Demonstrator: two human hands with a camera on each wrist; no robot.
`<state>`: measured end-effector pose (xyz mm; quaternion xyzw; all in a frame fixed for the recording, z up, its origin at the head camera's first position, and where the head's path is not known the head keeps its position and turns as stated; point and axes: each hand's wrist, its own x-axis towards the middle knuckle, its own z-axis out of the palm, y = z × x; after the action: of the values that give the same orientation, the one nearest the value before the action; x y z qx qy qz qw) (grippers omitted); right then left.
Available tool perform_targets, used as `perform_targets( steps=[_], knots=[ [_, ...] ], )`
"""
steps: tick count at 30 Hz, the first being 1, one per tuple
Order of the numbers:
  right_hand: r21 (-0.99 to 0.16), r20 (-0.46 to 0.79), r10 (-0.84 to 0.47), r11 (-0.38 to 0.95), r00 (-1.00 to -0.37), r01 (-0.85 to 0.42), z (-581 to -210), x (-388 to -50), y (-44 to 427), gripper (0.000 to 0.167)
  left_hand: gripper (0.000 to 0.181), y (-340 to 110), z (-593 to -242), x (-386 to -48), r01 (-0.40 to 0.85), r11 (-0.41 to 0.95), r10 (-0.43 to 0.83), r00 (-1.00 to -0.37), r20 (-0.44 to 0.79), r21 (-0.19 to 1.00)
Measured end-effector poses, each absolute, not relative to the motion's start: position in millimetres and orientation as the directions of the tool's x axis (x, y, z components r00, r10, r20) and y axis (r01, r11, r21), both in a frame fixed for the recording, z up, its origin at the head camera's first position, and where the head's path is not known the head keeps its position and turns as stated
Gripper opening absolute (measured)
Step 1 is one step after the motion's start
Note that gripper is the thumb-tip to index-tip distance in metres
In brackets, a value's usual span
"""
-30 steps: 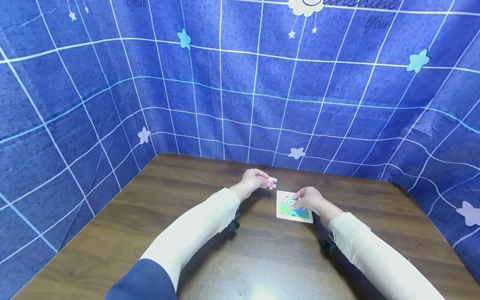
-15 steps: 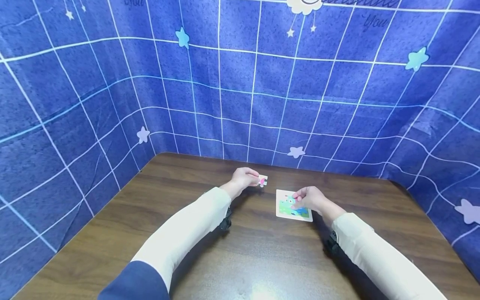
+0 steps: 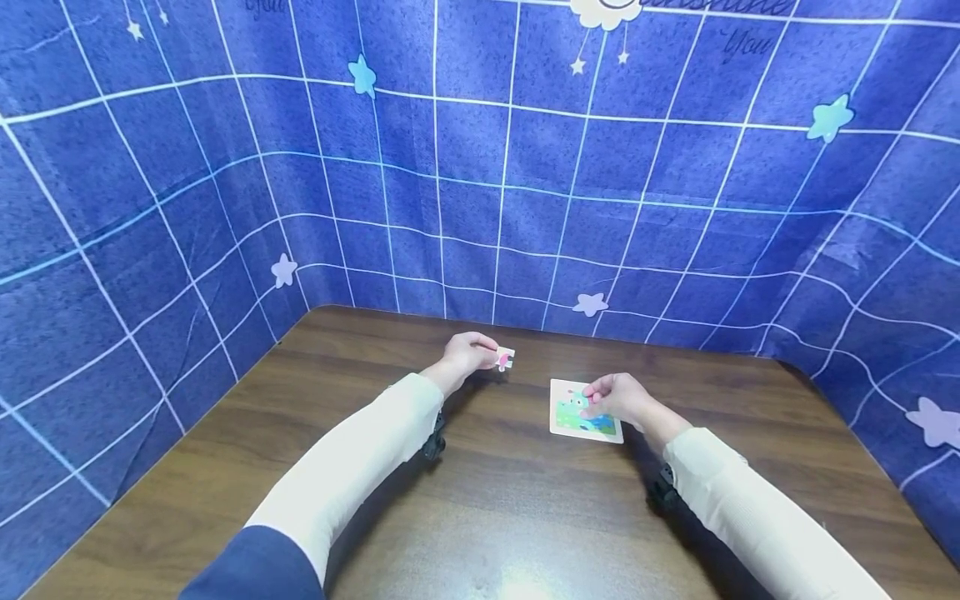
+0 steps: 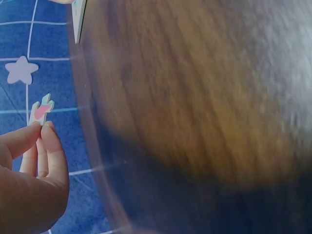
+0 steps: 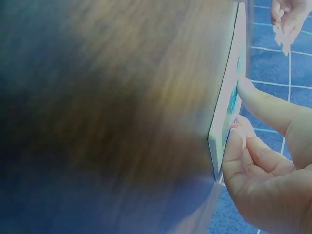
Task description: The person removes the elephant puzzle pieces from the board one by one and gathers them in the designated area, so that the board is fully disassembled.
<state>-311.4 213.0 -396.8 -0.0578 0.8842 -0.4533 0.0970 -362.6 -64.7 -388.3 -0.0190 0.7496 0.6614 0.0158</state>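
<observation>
My left hand point(image 3: 468, 354) pinches a small jigsaw piece point(image 3: 505, 359) between thumb and fingers, up off the table and left of the puzzle. The piece is pale with a pink patch and stands upright in the left wrist view. A square jigsaw puzzle point(image 3: 567, 423) with a white border and a blue-and-green cartoon picture lies flat on the table. My right hand point(image 3: 621, 398) reaches over its right side, and its thumb and fingertips touch the picture, apart from each other, in the right wrist view. The hand hides part of the picture.
Both hands work over a brown wooden table point(image 3: 510, 492), towards its far edge. A blue curtain point(image 3: 480, 200) with white grid lines and stars hangs behind and to the sides. Dark wrist cameras sit under both cuffs.
My left hand has moved left, away from the puzzle, with the jigsaw piece still pinched. My right hand stays at the puzzle, nearly unmoved.
</observation>
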Motion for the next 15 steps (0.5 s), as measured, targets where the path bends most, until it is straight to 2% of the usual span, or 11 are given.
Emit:
perform_targets(
  steps=[15],
  knots=[
    [-0.77,-0.117,-0.123,0.638,-0.985,0.012,-402,-313,210,0.04,0.025,-92,-384,-366,-0.065,0.14,-0.053,-0.997,-0.059,0.988]
  ],
)
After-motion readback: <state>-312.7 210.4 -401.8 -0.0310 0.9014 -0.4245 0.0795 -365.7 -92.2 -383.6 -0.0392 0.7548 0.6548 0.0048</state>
